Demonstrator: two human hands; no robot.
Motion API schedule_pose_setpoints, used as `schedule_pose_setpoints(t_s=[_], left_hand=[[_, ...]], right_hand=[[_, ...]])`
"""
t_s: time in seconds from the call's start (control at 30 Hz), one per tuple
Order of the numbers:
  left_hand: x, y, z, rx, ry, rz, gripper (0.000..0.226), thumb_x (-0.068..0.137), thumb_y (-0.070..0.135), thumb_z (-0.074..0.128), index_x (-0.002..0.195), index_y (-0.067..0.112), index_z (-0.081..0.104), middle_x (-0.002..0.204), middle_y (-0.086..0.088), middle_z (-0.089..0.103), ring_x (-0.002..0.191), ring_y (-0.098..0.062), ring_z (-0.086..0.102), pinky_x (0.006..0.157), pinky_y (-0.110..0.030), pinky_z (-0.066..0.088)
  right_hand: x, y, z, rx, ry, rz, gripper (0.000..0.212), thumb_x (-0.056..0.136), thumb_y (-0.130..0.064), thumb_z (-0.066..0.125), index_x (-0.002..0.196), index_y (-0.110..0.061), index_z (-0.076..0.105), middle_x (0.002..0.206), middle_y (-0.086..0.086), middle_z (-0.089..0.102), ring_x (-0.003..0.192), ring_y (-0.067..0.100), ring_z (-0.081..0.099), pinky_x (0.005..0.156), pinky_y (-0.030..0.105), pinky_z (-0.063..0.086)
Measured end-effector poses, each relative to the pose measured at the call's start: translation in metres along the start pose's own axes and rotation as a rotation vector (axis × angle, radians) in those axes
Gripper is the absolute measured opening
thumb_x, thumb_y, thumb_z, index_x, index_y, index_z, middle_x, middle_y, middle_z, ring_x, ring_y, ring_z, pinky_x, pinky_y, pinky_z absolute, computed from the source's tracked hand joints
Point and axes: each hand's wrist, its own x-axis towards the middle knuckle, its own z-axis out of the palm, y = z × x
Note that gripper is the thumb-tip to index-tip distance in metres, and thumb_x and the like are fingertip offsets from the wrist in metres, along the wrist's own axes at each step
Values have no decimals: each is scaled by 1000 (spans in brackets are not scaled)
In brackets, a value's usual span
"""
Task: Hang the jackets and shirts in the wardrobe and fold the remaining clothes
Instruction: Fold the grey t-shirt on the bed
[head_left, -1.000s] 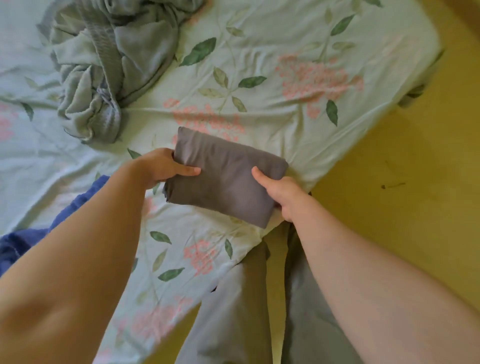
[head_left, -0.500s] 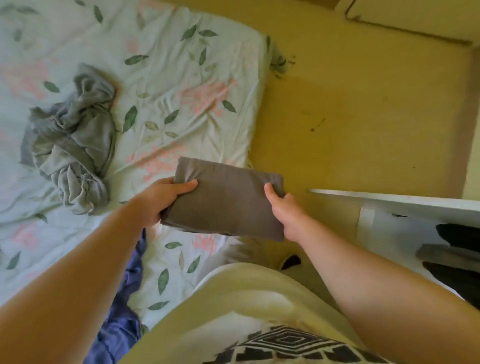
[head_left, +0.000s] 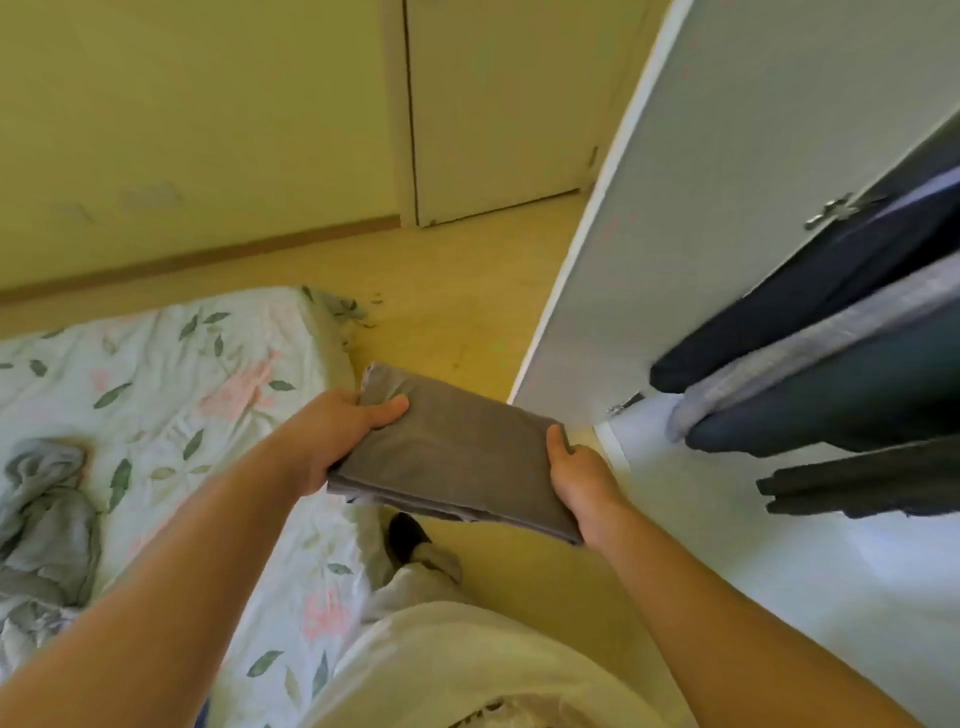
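A folded grey garment (head_left: 457, 457) is in the air above the floor, between the bed and the wardrobe. My left hand (head_left: 332, 441) grips its left edge, thumb on top. My right hand (head_left: 582, 478) grips its right edge the same way. A crumpled grey-green garment (head_left: 41, 519) lies on the bed at the left. Dark and grey clothes (head_left: 810, 374) hang inside the open wardrobe at the right.
The white wardrobe door (head_left: 701, 208) stands open just right of the garment. The bed with a floral sheet (head_left: 182, 395) fills the lower left. Yellow floor (head_left: 457, 312) runs to a wall and a closed door (head_left: 493, 104) behind. My leg and dark sock (head_left: 408, 532) are below.
I have turned right from the bed toward the wardrobe, carrying the folded grey garment in both hands. The open door and hanging clothes have come into view.
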Motion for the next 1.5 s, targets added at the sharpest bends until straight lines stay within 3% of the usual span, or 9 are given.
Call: schedule_pose_setpoints(t_s=[0.33, 0.6, 0.87, 1.07, 1.17, 1.23, 1.3, 1.4, 1.5], left_hand=[[-90, 145, 242, 367, -447, 436, 35, 90, 39, 75, 106, 7, 74, 91, -10, 79, 82, -27, 77, 68, -32, 57], [-185, 263, 379, 513, -837, 780, 28, 86, 48, 74, 93, 21, 80, 95, -6, 79, 86, -23, 77, 72, -35, 59], [-283, 339, 462, 371, -1175, 932, 22, 89, 32, 73, 92, 11, 80, 94, -9, 79, 77, -18, 77, 57, -25, 58], [-313, 385, 510, 360, -1321, 901, 33, 82, 33, 76, 106, 11, 77, 97, -9, 79, 76, -20, 76, 55, -29, 59], [-330, 420, 554, 429, -1277, 854, 39, 83, 28, 80, 121, 19, 73, 96, -5, 78, 69, -19, 74, 49, -29, 57], [-347, 450, 590, 502, -1200, 863, 40, 89, 27, 77, 128, 23, 69, 104, -3, 77, 73, -17, 73, 53, -28, 59], [-362, 479, 626, 540, -1146, 789, 41, 97, 33, 69, 129, 8, 65, 106, -11, 76, 83, -22, 73, 71, -34, 63], [-362, 504, 673, 355, -1171, 677, 46, 105, 37, 55, 132, 0, 57, 131, -17, 66, 107, -31, 68, 83, -44, 61], [-346, 493, 711, 373, -1191, 719, 27, 106, 27, 53, 122, 10, 66, 123, -4, 66, 110, -25, 65, 94, -43, 57]], right_hand=[[-106, 111, -216, 423, 531, -15, 71, 103, -62, 26, 134, -7, 57, 129, 18, 62, 109, 35, 60, 99, 49, 50], [-213, 138, -349, 578, 1121, -34, 60, 102, -64, 23, 111, -17, 59, 92, -4, 59, 80, 9, 55, 58, 24, 36], [-353, 124, -448, 426, 1665, -16, 53, 104, -56, 31, 86, -13, 56, 79, -3, 56, 74, 22, 53, 66, 34, 33], [-396, 110, -509, 448, 1758, -111, 31, 100, -40, 47, 120, -18, 53, 97, 1, 64, 89, 23, 60, 66, 31, 37], [-398, 102, -544, 471, 1808, -260, 52, 95, -24, 49, 146, -29, 40, 86, -17, 57, 81, -1, 57, 74, 27, 43], [-395, 96, -566, 447, 1839, -345, 52, 97, -19, 48, 147, -32, 43, 90, -22, 56, 83, -6, 56, 83, 27, 45], [-388, 87, -585, 518, 1831, -445, 38, 102, -19, 46, 137, -27, 56, 107, -8, 67, 96, 9, 65, 91, 35, 53], [-363, 80, -598, 671, 1645, -514, 24, 103, -20, 44, 106, -18, 68, 93, 11, 73, 66, 18, 71, 58, 34, 60], [-342, 86, -598, 492, 1264, -386, 31, 101, -26, 51, 130, -18, 57, 78, 6, 76, 47, 13, 65, 38, 19, 42]])
